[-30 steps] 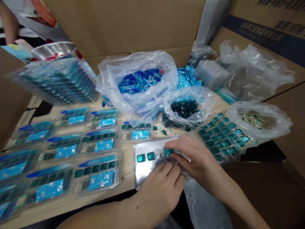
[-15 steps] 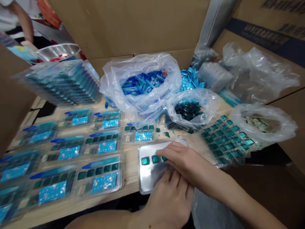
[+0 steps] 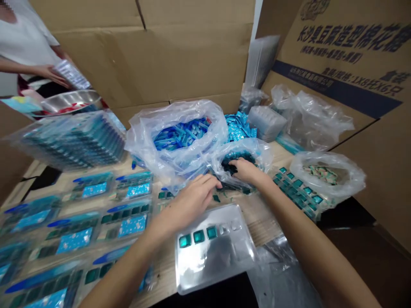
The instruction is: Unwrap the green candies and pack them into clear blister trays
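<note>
My right hand reaches into a clear plastic bag of dark green glossy squares, its fingers slightly apart among them; the fingertips are partly hidden. My left hand hovers beside that bag's near left edge, fingers loosely bent and nothing visible in them. Below both hands lies a clear plastic tray. Three green squares sit in a row of small wells at its upper part, and the wells to their right are bare.
Filled trays with blue sticks, green squares and blue packets cover the left. Behind stand a stacked pile of trays and a bag of blue sticks. Right are a sheet of green squares and another bag. A person stands far left.
Both hands have left the tray. My right hand has moved up into the bag of green squares; my left has moved up and left. A third green square now shows uncovered.
</note>
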Demonstrator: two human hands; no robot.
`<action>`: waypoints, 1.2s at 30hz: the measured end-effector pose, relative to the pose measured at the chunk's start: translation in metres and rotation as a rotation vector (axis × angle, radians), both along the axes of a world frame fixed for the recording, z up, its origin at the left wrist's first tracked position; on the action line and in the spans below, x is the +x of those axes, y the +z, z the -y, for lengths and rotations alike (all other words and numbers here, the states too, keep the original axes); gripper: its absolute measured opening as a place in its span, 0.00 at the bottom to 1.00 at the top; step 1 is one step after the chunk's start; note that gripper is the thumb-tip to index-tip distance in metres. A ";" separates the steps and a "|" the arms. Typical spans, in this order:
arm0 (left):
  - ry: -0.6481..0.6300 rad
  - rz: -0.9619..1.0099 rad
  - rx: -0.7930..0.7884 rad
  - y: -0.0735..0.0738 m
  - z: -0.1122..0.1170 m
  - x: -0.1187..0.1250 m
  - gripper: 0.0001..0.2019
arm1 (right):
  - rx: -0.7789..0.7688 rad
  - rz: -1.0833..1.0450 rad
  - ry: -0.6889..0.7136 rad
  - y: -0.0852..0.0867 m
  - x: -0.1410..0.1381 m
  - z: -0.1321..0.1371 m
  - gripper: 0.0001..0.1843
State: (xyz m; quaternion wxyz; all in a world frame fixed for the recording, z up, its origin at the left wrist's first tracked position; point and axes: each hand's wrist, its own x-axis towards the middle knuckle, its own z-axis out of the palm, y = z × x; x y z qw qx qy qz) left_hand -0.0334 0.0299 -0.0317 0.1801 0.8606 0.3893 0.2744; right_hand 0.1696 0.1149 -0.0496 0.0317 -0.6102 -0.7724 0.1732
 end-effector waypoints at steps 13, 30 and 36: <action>0.169 0.047 -0.006 -0.017 0.033 -0.055 0.09 | -0.023 -0.416 -0.086 -0.015 0.033 -0.005 0.13; 0.010 0.374 -0.088 -0.005 -0.022 0.026 0.09 | -0.163 -1.552 -0.312 0.004 0.010 0.053 0.16; -0.018 0.441 -0.025 0.006 0.005 0.023 0.07 | -0.249 -1.655 -0.288 0.027 -0.004 0.087 0.15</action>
